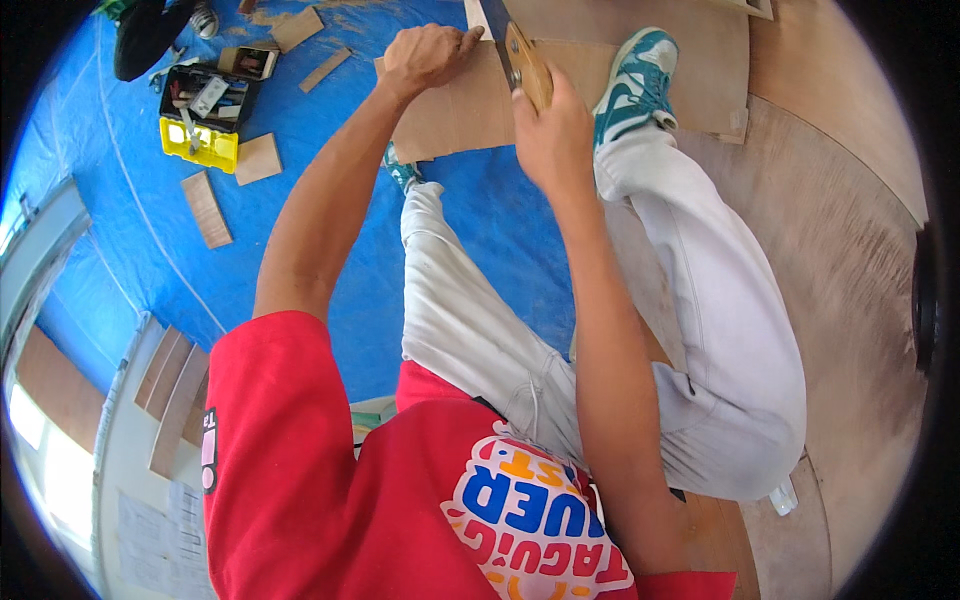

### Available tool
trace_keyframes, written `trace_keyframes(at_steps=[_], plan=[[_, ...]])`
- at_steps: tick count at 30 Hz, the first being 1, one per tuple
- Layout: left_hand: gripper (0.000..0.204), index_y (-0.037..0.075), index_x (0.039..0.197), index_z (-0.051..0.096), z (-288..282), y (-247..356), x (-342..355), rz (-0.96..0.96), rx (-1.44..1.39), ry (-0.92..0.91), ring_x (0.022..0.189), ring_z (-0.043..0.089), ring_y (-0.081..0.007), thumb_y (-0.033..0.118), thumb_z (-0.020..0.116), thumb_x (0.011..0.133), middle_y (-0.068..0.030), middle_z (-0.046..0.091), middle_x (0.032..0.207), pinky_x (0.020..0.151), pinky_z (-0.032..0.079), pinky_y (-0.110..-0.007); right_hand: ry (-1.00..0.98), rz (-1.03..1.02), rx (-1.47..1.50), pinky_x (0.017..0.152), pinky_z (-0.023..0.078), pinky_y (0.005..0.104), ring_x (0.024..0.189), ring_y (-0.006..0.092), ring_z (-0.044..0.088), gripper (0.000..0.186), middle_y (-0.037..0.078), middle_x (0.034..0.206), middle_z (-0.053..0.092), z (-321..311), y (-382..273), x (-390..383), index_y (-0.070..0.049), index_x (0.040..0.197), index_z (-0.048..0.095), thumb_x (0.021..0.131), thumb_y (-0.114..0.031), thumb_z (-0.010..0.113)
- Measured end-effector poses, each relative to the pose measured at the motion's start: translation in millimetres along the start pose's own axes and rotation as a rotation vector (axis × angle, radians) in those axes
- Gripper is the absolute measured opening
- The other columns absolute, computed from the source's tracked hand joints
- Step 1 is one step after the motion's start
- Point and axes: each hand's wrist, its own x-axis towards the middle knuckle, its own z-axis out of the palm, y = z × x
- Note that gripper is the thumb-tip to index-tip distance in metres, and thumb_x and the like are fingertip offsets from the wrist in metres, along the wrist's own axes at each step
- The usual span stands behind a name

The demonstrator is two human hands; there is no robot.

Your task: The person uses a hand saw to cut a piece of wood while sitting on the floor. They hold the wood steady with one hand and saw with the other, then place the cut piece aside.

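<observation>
My right hand [548, 135] is closed round the wooden handle [532, 70] of a saw, whose dark blade [498, 25] runs up toward the top edge of the head view. Left of the blade, my left hand [425, 62] presses on a thin wooden board [450, 115], fingers bent and thumb beside a pale strip at the cut area. The board lies between my feet, by the right teal-and-white shoe [637, 85]. The blade's lower part and my left fingertips are hard to make out.
A blue tarp [300, 150] holds wood offcuts [206, 208] and a black-and-yellow toolbox [197, 148] at upper left. Plywood sheeting [820, 330] lies under and beside my right leg. Wooden strips [170, 385] and a pale frame stand at lower left. A dark object [140, 35] is at top left.
</observation>
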Motion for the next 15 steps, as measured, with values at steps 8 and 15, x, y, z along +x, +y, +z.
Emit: trace_keyframes(at_steps=[8, 15], plan=[[0.068, 0.009, 0.083, 0.08, 2.3, -0.1, 2.2, -0.043, 0.005, 0.001, 0.072, 0.073, -0.0408, 0.056, 0.037, 0.109, -0.0195, 0.075, 0.08, 0.068, 0.061, -0.049, -0.006, 0.065, 0.052, 0.087, 0.054, 0.0473, 0.099, 0.0439, 0.071, 0.048, 0.029, 0.111, 0.069, -48.3, -34.1, -91.9, 0.001, 0.145, 0.052, 0.099, -0.011, 0.063], [0.071, 0.011, 0.084, 0.081, 6.1, -2.1, 4.3, -0.051, 0.029, -0.042, 0.07, 0.074, -0.0372, 0.057, 0.034, 0.11, -0.0173, 0.075, 0.078, 0.069, 0.062, -0.047, -0.095, 0.327, 0.068, 0.082, 0.056, 0.0431, 0.092, 0.0381, 0.074, 0.049, 0.026, 0.11, 0.07, -79.2, -25.2, -153.8, -0.003, 0.146, 0.053, 0.099, -0.008, 0.063]])
